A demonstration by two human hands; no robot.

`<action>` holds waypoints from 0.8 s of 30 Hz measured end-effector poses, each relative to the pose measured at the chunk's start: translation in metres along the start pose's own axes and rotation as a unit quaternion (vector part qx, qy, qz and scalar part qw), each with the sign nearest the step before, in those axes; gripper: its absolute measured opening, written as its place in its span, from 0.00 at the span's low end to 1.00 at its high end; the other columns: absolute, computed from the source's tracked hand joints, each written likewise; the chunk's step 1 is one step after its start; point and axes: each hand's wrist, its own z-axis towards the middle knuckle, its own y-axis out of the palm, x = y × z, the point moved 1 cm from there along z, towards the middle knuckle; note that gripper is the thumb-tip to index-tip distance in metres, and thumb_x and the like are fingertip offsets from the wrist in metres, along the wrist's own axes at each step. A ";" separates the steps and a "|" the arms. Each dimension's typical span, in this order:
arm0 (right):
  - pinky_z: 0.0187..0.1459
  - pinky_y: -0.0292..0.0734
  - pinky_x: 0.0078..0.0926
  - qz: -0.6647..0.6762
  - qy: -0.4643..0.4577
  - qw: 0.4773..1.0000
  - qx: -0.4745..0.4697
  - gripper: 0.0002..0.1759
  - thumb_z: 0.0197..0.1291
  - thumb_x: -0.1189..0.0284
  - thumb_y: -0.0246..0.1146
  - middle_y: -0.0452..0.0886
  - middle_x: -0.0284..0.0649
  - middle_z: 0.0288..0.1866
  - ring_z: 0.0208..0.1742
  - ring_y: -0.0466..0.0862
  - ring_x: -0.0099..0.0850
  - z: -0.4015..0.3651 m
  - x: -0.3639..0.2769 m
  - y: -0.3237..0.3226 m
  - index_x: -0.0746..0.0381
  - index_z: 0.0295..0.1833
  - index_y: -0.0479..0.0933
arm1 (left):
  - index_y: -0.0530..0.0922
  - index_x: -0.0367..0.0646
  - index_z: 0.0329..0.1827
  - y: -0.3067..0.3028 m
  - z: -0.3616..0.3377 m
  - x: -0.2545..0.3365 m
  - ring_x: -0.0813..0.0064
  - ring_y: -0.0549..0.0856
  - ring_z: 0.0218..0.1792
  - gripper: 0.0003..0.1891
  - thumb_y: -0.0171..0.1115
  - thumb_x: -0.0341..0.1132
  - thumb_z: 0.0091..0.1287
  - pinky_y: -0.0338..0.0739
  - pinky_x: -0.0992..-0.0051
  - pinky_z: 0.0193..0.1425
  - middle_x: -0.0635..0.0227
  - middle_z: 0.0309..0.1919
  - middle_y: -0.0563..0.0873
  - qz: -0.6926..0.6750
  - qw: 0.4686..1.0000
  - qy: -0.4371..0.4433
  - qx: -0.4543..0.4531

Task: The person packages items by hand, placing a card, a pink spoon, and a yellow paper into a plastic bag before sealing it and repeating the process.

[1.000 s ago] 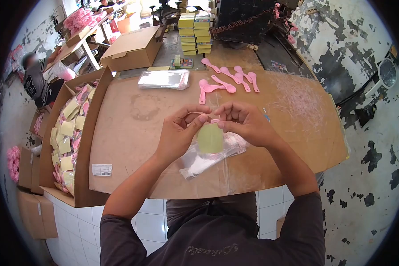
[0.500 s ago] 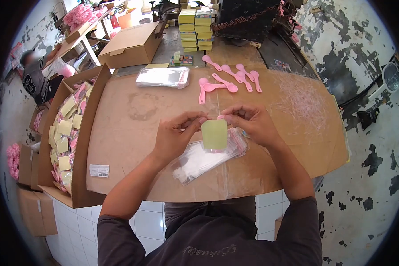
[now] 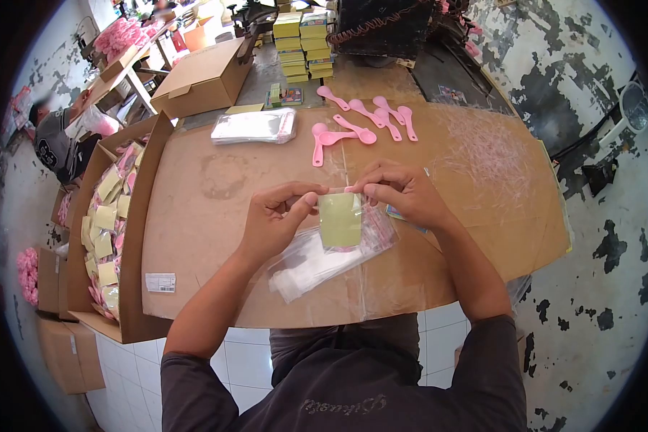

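A small clear bag with a pale yellow-green card (image 3: 340, 222) in it hangs between my hands. My left hand (image 3: 281, 216) pinches its top left corner, thumb against fingers. At its top right, my right hand (image 3: 403, 193) pinches the edge, where a bit of pink shows. Beneath the bag, a pile of clear plastic bags (image 3: 306, 270) lies on the cardboard sheet (image 3: 194, 237). Part of a coloured card (image 3: 394, 212) shows under my right hand. Several pink spoons (image 3: 356, 129) lie beyond my hands.
An open carton (image 3: 133, 288) of packed bags stands at the left. A stack of clear bags (image 3: 254, 126), a closed box (image 3: 201, 79) and card stacks (image 3: 302, 43) sit at the back. Clear plastic strips (image 3: 489, 147) lie at the right. A person (image 3: 57, 140) is at far left.
The view has shifted slightly. My hands still hold the bag by its top, and the coloured card under my right hand shows more.
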 end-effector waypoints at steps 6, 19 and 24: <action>0.43 0.79 0.21 0.044 0.009 0.999 -0.002 0.13 0.67 0.77 0.71 0.85 0.35 0.44 0.41 0.83 0.20 0.001 0.016 0.003 0.70 0.54 0.83 | 0.85 0.31 0.56 0.003 0.001 -0.005 0.77 0.91 0.45 0.11 0.68 0.24 0.72 0.87 0.78 0.46 0.58 0.48 0.92 -0.036 0.997 -0.062 0.027; 0.54 0.80 0.22 0.084 -0.017 0.995 -0.045 0.23 0.68 0.80 0.70 0.84 0.35 0.51 0.51 0.84 0.21 -0.001 -0.013 0.011 0.67 0.67 0.75 | 0.85 0.33 0.54 -0.006 -0.005 0.022 0.81 0.89 0.37 0.13 0.72 0.31 0.72 0.85 0.78 0.44 0.64 0.44 0.92 0.080 0.989 -0.108 -0.062; 0.56 0.81 0.32 -0.316 -0.018 0.948 0.004 0.19 0.66 0.72 0.71 0.84 0.41 0.51 0.53 0.86 0.31 -0.016 -0.023 -0.039 0.64 0.62 0.81 | 0.85 0.35 0.56 -0.060 -0.029 0.038 0.78 0.90 0.42 0.12 0.68 0.33 0.75 0.87 0.75 0.44 0.64 0.46 0.91 0.055 0.994 -0.077 0.059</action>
